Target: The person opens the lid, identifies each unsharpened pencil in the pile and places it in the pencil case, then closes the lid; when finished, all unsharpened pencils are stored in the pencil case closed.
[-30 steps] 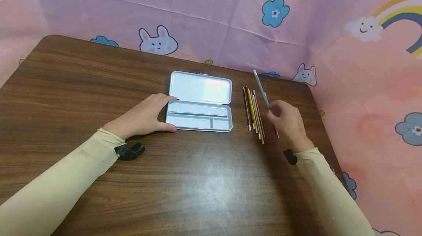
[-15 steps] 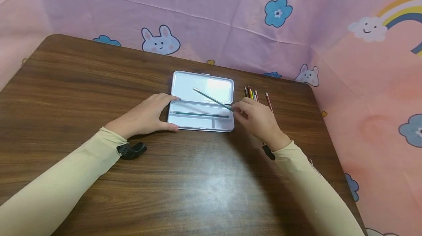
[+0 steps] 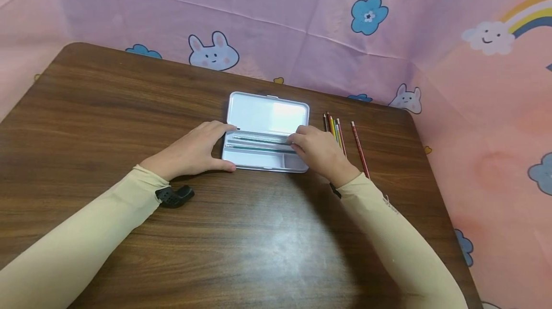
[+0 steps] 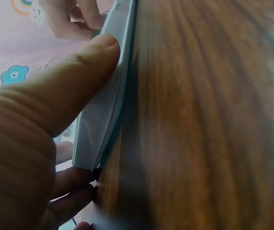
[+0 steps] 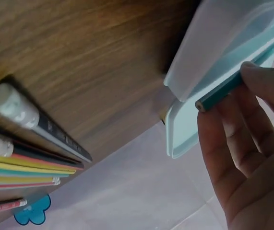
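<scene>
A white pencil case (image 3: 254,159) lies open on the table, its lid (image 3: 250,110) laid back on the far side. My left hand (image 3: 189,151) grips its left end, thumb on the near edge (image 4: 98,115) and fingers at the far side. One green pencil (image 3: 246,147) lies lengthwise in the tray. Over the tray's far part, my right hand (image 3: 316,151) pinches a second green pencil (image 5: 223,92) near its right end, between thumb and fingers. The right wrist view shows its flat unsharpened end sticking out of the grip.
Right of the case lies a bundle of several coloured pencils (image 3: 335,129), partly hidden behind my right hand. A red pencil (image 3: 360,148) lies apart, further right. The brown wooden table (image 3: 241,232) meets a patterned cloth (image 3: 267,21) at its back and right edges.
My right hand has carried the green pencil left from beside the bundle to the case, turning it level with the tray. The left hand has stayed on the case.
</scene>
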`<control>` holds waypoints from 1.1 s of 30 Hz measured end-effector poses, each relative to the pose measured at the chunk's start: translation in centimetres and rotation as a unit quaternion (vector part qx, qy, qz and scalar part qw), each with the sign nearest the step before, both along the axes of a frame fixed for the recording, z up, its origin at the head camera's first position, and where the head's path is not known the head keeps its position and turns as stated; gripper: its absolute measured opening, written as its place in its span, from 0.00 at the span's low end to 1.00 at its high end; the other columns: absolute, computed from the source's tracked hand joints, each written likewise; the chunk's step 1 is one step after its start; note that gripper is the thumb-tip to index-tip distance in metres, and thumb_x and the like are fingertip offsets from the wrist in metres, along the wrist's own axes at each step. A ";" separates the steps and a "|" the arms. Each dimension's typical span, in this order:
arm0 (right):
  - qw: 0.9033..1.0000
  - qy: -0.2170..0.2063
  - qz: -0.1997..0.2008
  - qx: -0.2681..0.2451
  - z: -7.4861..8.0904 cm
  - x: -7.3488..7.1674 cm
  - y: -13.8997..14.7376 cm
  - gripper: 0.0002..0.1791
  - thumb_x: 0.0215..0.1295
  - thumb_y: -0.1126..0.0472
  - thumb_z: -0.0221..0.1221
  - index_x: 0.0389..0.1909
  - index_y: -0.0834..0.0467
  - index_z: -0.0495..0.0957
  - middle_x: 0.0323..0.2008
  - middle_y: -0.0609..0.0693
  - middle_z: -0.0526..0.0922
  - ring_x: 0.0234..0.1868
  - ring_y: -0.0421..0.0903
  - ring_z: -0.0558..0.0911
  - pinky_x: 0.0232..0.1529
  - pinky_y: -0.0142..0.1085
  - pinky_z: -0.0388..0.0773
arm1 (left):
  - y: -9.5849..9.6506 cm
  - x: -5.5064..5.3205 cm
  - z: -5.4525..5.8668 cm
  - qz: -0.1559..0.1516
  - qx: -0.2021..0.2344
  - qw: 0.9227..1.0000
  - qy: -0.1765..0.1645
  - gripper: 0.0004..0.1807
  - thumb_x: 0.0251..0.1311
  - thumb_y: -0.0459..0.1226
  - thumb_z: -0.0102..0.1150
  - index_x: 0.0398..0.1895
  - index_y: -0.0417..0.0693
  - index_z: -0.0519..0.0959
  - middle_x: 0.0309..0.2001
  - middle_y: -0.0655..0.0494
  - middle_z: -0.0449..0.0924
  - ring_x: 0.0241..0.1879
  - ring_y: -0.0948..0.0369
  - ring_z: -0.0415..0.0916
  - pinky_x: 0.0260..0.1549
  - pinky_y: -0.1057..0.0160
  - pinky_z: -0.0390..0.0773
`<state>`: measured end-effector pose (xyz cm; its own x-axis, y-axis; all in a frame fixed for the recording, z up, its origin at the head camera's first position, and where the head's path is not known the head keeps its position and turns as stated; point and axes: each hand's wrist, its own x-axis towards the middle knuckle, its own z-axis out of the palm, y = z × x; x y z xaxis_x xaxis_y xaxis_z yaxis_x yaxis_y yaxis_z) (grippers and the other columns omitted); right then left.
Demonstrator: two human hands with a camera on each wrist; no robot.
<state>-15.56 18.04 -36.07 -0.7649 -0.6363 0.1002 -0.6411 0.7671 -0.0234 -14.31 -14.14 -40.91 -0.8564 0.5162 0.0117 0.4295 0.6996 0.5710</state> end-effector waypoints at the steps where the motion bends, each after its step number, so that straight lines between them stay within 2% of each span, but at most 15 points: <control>1: 1.000 0.000 0.001 0.002 -0.1 -0.1 0.0 0.10 0.72 0.62 0.63 0.49 0.53 0.89 0.40 0.48 0.86 0.42 0.45 0.83 0.31 0.39 0.83 | 0.0 0.0 0.0 0.000 0.000 1.000 0.001 0.56 0.53 0.66 0.71 0.79 0.49 0.62 0.75 0.44 0.63 0.75 0.45 0.59 0.71 0.39 0.64; 11: 0.999 -0.025 0.012 0.019 -0.7 -0.7 -1.1 0.11 0.74 0.64 0.61 0.50 0.52 0.89 0.38 0.48 0.86 0.32 0.43 0.79 0.29 0.38 0.80 | 0.1 -0.1 0.0 -0.001 0.001 1.000 0.004 0.56 0.52 0.67 0.71 0.79 0.49 0.62 0.74 0.45 0.64 0.74 0.47 0.60 0.71 0.41 0.65; 20: 0.998 -0.061 -0.002 0.026 -1.1 -1.0 -1.7 0.14 0.74 0.68 0.57 0.50 0.53 0.89 0.41 0.48 0.87 0.33 0.43 0.79 0.31 0.38 0.81 | 0.1 -0.1 0.0 0.000 0.003 1.000 -0.004 0.57 0.52 0.67 0.71 0.79 0.50 0.61 0.75 0.46 0.63 0.74 0.48 0.59 0.71 0.41 0.65; 27: 0.997 -0.071 -0.009 0.027 -1.2 -1.0 -1.8 0.13 0.75 0.67 0.57 0.51 0.55 0.87 0.41 0.48 0.86 0.35 0.44 0.79 0.35 0.39 0.82 | 0.1 0.0 0.0 0.002 0.002 1.000 -0.006 0.56 0.53 0.66 0.71 0.79 0.50 0.61 0.75 0.46 0.63 0.74 0.48 0.59 0.71 0.41 0.65; 33: 0.998 -0.053 -0.010 0.024 -0.8 -0.6 -1.1 0.14 0.75 0.64 0.58 0.56 0.54 0.85 0.45 0.48 0.86 0.38 0.43 0.81 0.34 0.36 0.82 | 0.2 0.0 0.1 0.002 0.001 1.000 -0.005 0.56 0.53 0.66 0.71 0.79 0.49 0.61 0.75 0.45 0.63 0.74 0.46 0.59 0.71 0.40 0.64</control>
<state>-16.14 16.94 -36.90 -0.7817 -0.6235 -0.0134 -0.6221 0.7811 -0.0531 -14.27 -13.98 -40.80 -0.8590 0.5120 0.0039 0.4202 0.7006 0.5767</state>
